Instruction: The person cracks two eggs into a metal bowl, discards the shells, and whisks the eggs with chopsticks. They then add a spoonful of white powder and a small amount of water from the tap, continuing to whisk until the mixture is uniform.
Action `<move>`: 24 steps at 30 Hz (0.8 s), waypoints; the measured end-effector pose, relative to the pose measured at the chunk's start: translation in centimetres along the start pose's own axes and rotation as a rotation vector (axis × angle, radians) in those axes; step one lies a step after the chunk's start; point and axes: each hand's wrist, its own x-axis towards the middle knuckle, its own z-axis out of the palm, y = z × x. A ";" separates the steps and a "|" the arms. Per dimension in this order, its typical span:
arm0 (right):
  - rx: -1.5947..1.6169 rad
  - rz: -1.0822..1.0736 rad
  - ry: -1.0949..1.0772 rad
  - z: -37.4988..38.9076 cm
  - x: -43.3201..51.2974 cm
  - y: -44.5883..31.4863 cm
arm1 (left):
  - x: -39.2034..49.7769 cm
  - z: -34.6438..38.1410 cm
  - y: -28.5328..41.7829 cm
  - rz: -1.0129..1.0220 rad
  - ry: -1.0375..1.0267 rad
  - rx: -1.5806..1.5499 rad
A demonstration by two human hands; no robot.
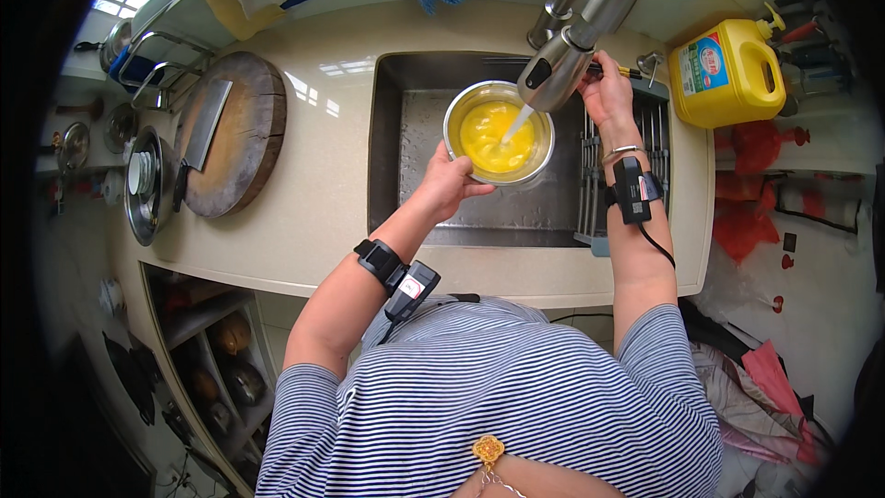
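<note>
My left hand (449, 183) grips the near left rim of a round metal bowl (453, 126) over the sink. Yellow liquid (487, 135), apparently beaten egg, fills part of the bowl. Water streams into it from the steel pull-out faucet head (556, 72). My right hand (607, 86) is just right of the faucet head, its fingers closed around dark chopsticks (626, 72) with yellow ends, which lie roughly level and pass behind the faucet. Part of my right hand's grip is hidden by the faucet.
The steel sink (484, 232) holds a grey-edged rack (600, 246) at its right. A yellow pump jug (740, 76) stands beyond it. On the left, a cleaver (211, 124) rests on a round wooden chopping board (259, 138), beside a metal basin (168, 183) with small white dishes.
</note>
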 end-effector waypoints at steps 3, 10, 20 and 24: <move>0.009 0.006 0.006 0.2 0.0 0.0 | 0.0 -0.1 -0.1 -0.008 0.003 -0.002; 0.027 0.004 0.021 0.3 0.0 0.1 | 0.0 -0.3 -0.4 -0.019 0.004 -0.002; 0.074 0.013 0.049 0.3 0.4 0.2 | 0.2 -0.6 -1.0 -0.037 0.007 0.004; 0.129 0.009 0.038 0.4 0.9 0.1 | 0.3 -0.8 -1.1 -0.052 0.008 0.009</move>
